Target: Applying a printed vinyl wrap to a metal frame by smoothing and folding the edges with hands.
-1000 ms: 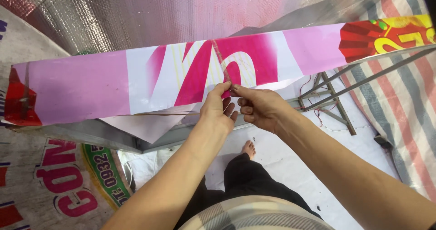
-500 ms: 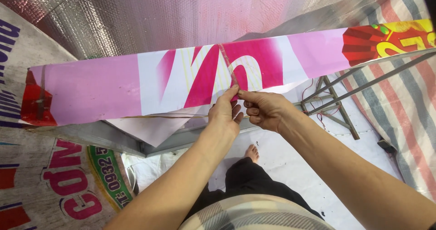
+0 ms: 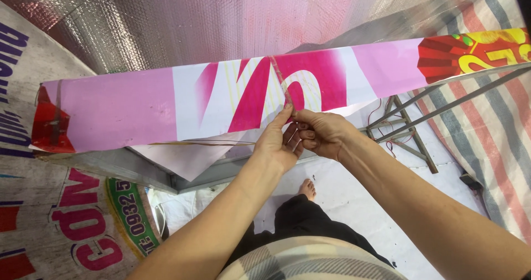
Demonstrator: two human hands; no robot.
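My left hand & right hand meet mid-scene, fingertips pinched together on a thin pinkish strip running up across the pink-and-white printed banner. Banner lies over a metal frame; striped tarp at right.

Shiny silver bubble foil up top, a striped tarp on the right, plus a metal frame on the white floor.
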